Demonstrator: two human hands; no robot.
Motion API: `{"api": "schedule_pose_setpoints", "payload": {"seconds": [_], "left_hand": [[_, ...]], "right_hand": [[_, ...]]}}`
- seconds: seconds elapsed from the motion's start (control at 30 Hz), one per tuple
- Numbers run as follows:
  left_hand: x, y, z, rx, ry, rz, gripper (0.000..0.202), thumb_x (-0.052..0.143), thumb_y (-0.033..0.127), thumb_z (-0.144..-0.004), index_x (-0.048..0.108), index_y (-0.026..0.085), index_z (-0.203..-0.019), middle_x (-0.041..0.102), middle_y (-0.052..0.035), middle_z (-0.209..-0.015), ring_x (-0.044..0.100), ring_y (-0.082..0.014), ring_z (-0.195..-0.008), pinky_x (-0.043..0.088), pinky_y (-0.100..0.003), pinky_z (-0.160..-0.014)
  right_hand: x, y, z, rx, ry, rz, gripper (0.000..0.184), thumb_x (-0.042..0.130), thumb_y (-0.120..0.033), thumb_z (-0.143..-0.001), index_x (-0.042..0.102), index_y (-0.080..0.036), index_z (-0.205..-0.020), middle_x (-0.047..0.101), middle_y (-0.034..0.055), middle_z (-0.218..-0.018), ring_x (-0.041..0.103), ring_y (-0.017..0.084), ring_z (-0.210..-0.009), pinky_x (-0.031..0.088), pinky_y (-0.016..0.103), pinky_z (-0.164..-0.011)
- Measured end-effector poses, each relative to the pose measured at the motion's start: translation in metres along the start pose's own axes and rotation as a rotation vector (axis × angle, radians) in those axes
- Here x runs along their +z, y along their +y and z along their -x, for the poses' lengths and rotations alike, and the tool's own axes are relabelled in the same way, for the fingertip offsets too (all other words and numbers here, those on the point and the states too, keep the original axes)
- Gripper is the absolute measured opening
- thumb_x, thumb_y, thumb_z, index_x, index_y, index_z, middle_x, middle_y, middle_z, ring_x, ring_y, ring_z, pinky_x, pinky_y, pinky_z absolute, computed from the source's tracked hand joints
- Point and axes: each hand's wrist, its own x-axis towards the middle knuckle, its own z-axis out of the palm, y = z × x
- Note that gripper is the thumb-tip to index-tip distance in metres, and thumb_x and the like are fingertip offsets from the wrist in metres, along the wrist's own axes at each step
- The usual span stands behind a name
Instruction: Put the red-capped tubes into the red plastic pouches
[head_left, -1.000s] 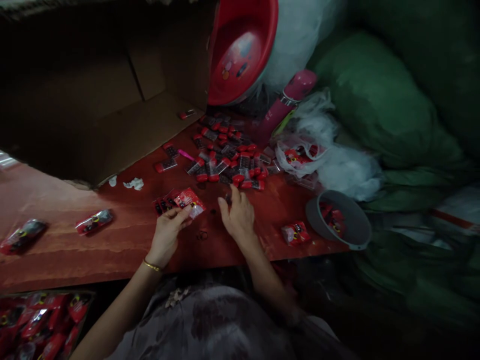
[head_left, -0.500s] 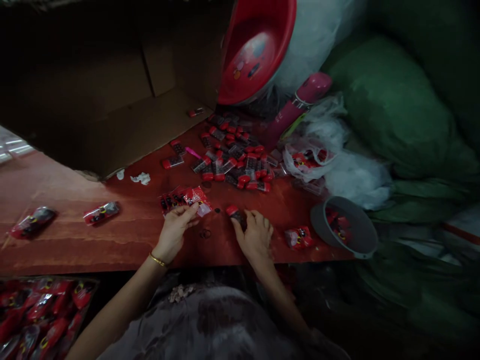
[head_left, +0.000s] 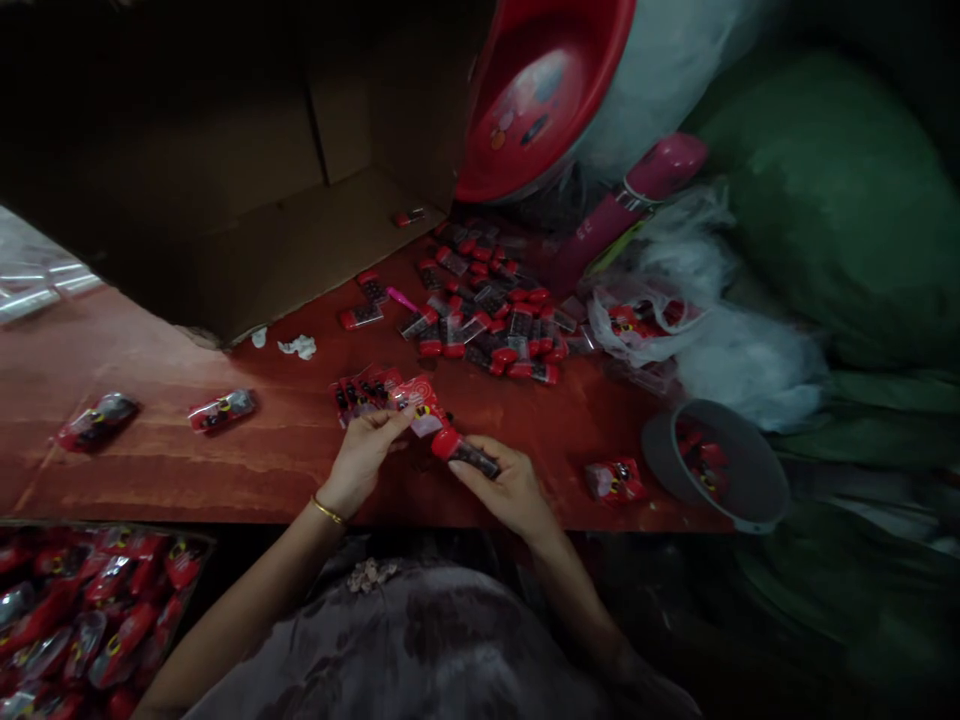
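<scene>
My left hand (head_left: pixel 367 450), with a gold bangle at the wrist, pinches a red printed plastic packet (head_left: pixel 421 402) between thumb and fingers. Beside it a fanned row of similar packets (head_left: pixel 364 390) lies on the table. My right hand (head_left: pixel 511 490) is closed around a small clear container (head_left: pixel 471 454) with a red cap and dark contents. Its capped end points left and comes close to the held packet; whether they touch I cannot tell. Behind the hands lies a pile of the same red-capped containers (head_left: pixel 487 310).
A large cardboard box (head_left: pixel 300 250) stands at the back left. Filled packets (head_left: pixel 223 410) lie on the left. A grey bucket (head_left: pixel 675 465), a plastic bag (head_left: pixel 675 310) and a pink flask (head_left: pixel 607 215) are on the right. Below left sits a box of filled packets (head_left: pixel 90 610).
My right hand has lifted the red-capped container off the table and brought it left, up to the packet. The left hand keeps its pinch on the packet. The whole view has shifted slightly.
</scene>
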Motion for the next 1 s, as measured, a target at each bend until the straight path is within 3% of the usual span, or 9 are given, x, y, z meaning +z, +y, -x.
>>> {"api": "schedule_pose_setpoints", "payload": {"seconds": [0.13, 0.3, 0.5, 0.7, 1.0], "left_hand": [[-0.003, -0.005, -0.001, 0.071, -0.03, -0.058, 0.041, 0.08, 0.052, -0.05, 0.069, 0.013, -0.059, 0.063, -0.002, -0.058, 0.055, -0.0112, -0.056, 0.043, -0.025, -0.059], [-0.002, -0.002, -0.004, 0.097, 0.016, -0.027, 0.04, 0.082, 0.05, -0.045, 0.068, 0.014, -0.057, 0.062, -0.0005, -0.056, 0.053, -0.0109, -0.055, 0.043, -0.025, -0.06], [0.001, 0.002, -0.002, 0.108, 0.04, -0.031, 0.04, 0.082, 0.049, -0.047, 0.065, 0.014, -0.052, 0.062, -0.0004, -0.054, 0.051, -0.0096, -0.054, 0.04, -0.024, -0.06], [0.0, -0.001, -0.001, 0.17, 0.05, -0.102, 0.039, 0.079, 0.052, -0.05, 0.067, 0.014, -0.053, 0.06, 0.0003, -0.053, 0.046, -0.009, -0.053, 0.035, -0.023, -0.056], [-0.005, 0.003, 0.004, 0.205, -0.025, -0.234, 0.034, 0.076, 0.047, -0.058, 0.067, 0.015, -0.052, 0.057, 0.001, -0.051, 0.046, -0.0107, -0.053, 0.034, -0.024, -0.056]], "right_hand": [[0.006, 0.005, -0.006, 0.012, -0.059, -0.024, 0.018, 0.063, -0.032, -0.075, 0.067, -0.017, -0.085, 0.066, 0.001, -0.07, 0.058, 0.014, -0.062, 0.046, 0.024, -0.058], [0.01, 0.009, -0.005, 0.019, -0.085, -0.045, 0.016, 0.063, -0.032, -0.075, 0.066, -0.016, -0.08, 0.063, 0.0003, -0.066, 0.054, 0.012, -0.058, 0.043, 0.022, -0.055], [0.008, 0.0, -0.002, 0.015, -0.116, -0.1, 0.019, 0.064, -0.032, -0.074, 0.066, -0.016, -0.083, 0.06, -0.0007, -0.064, 0.05, 0.01, -0.055, 0.04, 0.021, -0.052], [0.008, -0.01, 0.001, 0.037, -0.247, -0.148, 0.016, 0.064, -0.031, -0.075, 0.065, -0.016, -0.079, 0.056, -0.0019, -0.059, 0.047, 0.009, -0.051, 0.036, 0.02, -0.047], [0.015, -0.002, -0.005, 0.178, -0.214, -0.289, 0.022, 0.064, -0.039, -0.074, 0.062, -0.018, -0.077, 0.053, -0.0045, -0.052, 0.046, 0.008, -0.044, 0.035, 0.019, -0.043]]}}
